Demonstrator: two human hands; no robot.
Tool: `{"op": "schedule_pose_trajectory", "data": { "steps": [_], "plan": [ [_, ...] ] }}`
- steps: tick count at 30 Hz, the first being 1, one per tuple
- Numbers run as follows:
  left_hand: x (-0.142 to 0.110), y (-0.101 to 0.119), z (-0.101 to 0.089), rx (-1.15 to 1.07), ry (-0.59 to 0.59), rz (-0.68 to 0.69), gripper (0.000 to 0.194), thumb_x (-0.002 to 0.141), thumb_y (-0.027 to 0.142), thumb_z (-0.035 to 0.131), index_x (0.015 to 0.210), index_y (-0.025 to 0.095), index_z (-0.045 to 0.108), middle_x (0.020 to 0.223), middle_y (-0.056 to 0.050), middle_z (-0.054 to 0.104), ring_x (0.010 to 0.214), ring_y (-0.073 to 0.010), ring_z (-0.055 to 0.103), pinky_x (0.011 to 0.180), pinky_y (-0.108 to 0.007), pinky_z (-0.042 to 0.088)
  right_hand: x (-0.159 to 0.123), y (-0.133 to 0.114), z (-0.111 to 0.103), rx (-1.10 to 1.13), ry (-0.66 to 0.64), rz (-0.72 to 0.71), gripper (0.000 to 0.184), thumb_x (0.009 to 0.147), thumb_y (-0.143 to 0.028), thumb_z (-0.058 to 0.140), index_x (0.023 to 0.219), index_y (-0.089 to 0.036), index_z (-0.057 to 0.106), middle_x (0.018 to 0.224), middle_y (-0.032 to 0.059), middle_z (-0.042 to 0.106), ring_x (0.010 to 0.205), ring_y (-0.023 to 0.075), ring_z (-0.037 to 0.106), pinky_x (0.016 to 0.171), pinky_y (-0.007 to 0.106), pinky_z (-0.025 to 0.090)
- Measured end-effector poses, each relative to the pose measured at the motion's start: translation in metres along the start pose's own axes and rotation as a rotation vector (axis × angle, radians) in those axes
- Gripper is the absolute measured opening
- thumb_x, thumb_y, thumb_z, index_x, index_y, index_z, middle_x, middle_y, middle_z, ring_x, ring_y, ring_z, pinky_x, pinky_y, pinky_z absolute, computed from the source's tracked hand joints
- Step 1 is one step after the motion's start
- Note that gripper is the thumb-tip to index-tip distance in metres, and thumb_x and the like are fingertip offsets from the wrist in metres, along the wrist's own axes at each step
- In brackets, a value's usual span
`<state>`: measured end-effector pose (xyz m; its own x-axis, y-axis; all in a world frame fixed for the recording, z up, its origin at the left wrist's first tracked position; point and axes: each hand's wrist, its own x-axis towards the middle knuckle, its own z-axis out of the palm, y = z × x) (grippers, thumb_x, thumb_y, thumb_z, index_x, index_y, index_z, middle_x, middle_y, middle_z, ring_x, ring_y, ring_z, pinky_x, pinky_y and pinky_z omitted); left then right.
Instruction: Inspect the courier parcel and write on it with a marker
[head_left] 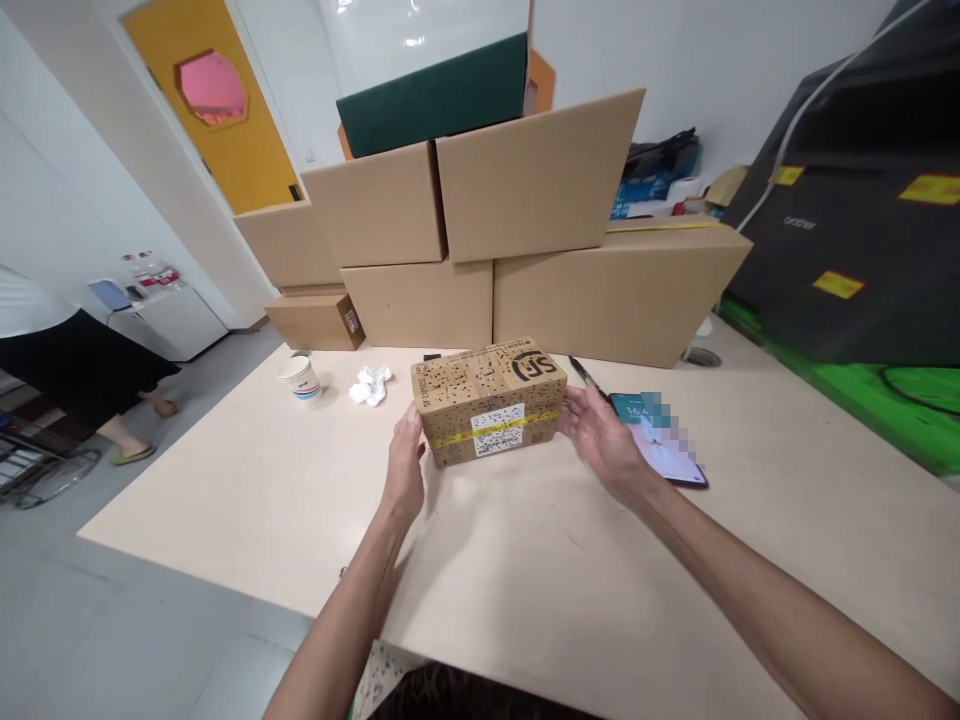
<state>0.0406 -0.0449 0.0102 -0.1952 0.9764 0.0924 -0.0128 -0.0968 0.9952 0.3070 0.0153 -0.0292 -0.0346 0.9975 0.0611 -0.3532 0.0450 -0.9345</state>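
Note:
A small printed cardboard box [457,400], with a large SF mark on top, a white label and a strip of yellow tape on its front, is in the middle of the table. My left hand [406,465] grips its left end, and my right hand [600,435] presses against its right end, so the box is held between both palms. The undersides of the fingers are partly hidden. A phone [667,450] with a lit screen lies just right of my right hand, and a black pen [589,376] is behind it.
Large plain cartons [420,305] are stacked along the table's back, with a dark green box [435,100] on top. A paper cup [300,378] and crumpled tissue [370,385] sit at left. A black machine [847,230] stands at right; a person [75,350] is beyond the table's left edge.

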Motion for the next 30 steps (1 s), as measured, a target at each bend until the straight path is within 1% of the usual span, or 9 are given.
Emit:
{"op": "schedule_pose_trajectory", "data": {
  "steps": [4, 9, 12, 16, 18, 21, 24, 27, 30],
  "plan": [
    [0.012, 0.010, 0.003, -0.120, 0.050, -0.056, 0.055, 0.088, 0.067, 0.061, 0.127, 0.029, 0.066, 0.149, -0.007, 0.062, 0.139, -0.0328, 0.051, 0.105, -0.045, 0.046, 0.001, 0.003, -0.002, 0.057, 0.042, -0.122, 0.052, 0.087, -0.076, 0.059, 0.106, -0.032, 0.076, 0.118, 0.0044, 0.080, 0.120, 0.0274, 0.069, 0.100, 0.044, 0.057],
    [0.022, 0.013, -0.004, -0.276, -0.162, 0.054, 0.058, 0.064, 0.033, 0.076, 0.121, 0.023, 0.070, 0.140, -0.009, 0.067, 0.134, -0.0352, 0.055, 0.103, -0.043, 0.048, 0.005, 0.006, -0.010, 0.112, 0.075, -0.169, 0.048, 0.087, -0.075, 0.059, 0.094, -0.032, 0.078, 0.108, 0.0036, 0.081, 0.123, 0.0303, 0.069, 0.104, 0.049, 0.055],
    [0.022, 0.004, -0.007, -0.294, -0.158, 0.022, 0.052, 0.069, 0.041, 0.078, 0.116, 0.023, 0.070, 0.142, -0.011, 0.066, 0.138, -0.0351, 0.053, 0.104, -0.043, 0.047, 0.005, 0.007, -0.009, 0.098, 0.092, -0.130, 0.050, 0.086, -0.077, 0.059, 0.096, -0.031, 0.077, 0.109, 0.0046, 0.081, 0.124, 0.0317, 0.068, 0.105, 0.051, 0.054],
    [0.020, -0.009, -0.003, -0.239, 0.002, -0.108, 0.057, 0.077, 0.069, 0.075, 0.112, 0.024, 0.068, 0.142, -0.010, 0.066, 0.138, -0.0337, 0.054, 0.105, -0.045, 0.047, -0.001, 0.011, -0.003, 0.088, 0.127, -0.083, 0.048, 0.085, -0.073, 0.065, 0.107, -0.032, 0.076, 0.117, 0.0050, 0.078, 0.123, 0.0287, 0.068, 0.103, 0.047, 0.054],
    [0.020, -0.011, -0.001, -0.223, 0.022, -0.125, 0.063, 0.073, 0.070, 0.080, 0.115, 0.023, 0.069, 0.137, -0.010, 0.070, 0.137, -0.0338, 0.055, 0.109, -0.045, 0.046, -0.006, 0.012, 0.000, 0.047, 0.090, -0.075, 0.045, 0.084, -0.069, 0.070, 0.110, -0.033, 0.075, 0.119, 0.0049, 0.077, 0.122, 0.0273, 0.068, 0.101, 0.044, 0.055],
    [0.019, -0.012, -0.003, -0.236, -0.062, -0.104, 0.064, 0.074, 0.058, 0.085, 0.126, 0.024, 0.070, 0.136, -0.009, 0.071, 0.139, -0.0334, 0.055, 0.117, -0.046, 0.041, -0.012, 0.011, 0.005, 0.021, 0.017, -0.080, 0.046, 0.083, -0.067, 0.073, 0.113, -0.031, 0.076, 0.122, 0.0052, 0.077, 0.122, 0.0272, 0.067, 0.100, 0.043, 0.055],
    [0.018, -0.015, -0.009, -0.240, -0.110, -0.012, 0.068, 0.077, 0.045, 0.085, 0.139, 0.028, 0.064, 0.151, -0.008, 0.061, 0.148, -0.0339, 0.047, 0.123, -0.049, 0.036, -0.015, 0.008, 0.009, 0.066, -0.007, -0.101, 0.043, 0.084, -0.063, 0.074, 0.113, -0.031, 0.075, 0.123, 0.0045, 0.076, 0.120, 0.0271, 0.068, 0.101, 0.044, 0.055],
    [0.016, -0.021, -0.015, -0.175, -0.112, 0.230, 0.073, 0.071, 0.039, 0.089, 0.140, 0.033, 0.063, 0.171, -0.004, 0.036, 0.163, -0.0334, 0.021, 0.130, -0.050, 0.026, -0.012, 0.006, 0.009, 0.149, 0.013, -0.104, 0.044, 0.083, -0.063, 0.073, 0.115, -0.032, 0.074, 0.121, 0.0035, 0.076, 0.118, 0.0260, 0.068, 0.097, 0.042, 0.058],
    [0.013, -0.026, -0.015, -0.129, -0.161, 0.401, 0.052, 0.074, 0.039, 0.088, 0.123, 0.033, 0.071, 0.176, -0.001, 0.025, 0.165, -0.0323, 0.010, 0.132, -0.051, 0.017, -0.005, 0.006, 0.003, 0.257, 0.061, -0.071, 0.046, 0.083, -0.072, 0.068, 0.108, -0.034, 0.073, 0.105, 0.0016, 0.076, 0.105, 0.0239, 0.071, 0.089, 0.040, 0.061]
  ]
}}
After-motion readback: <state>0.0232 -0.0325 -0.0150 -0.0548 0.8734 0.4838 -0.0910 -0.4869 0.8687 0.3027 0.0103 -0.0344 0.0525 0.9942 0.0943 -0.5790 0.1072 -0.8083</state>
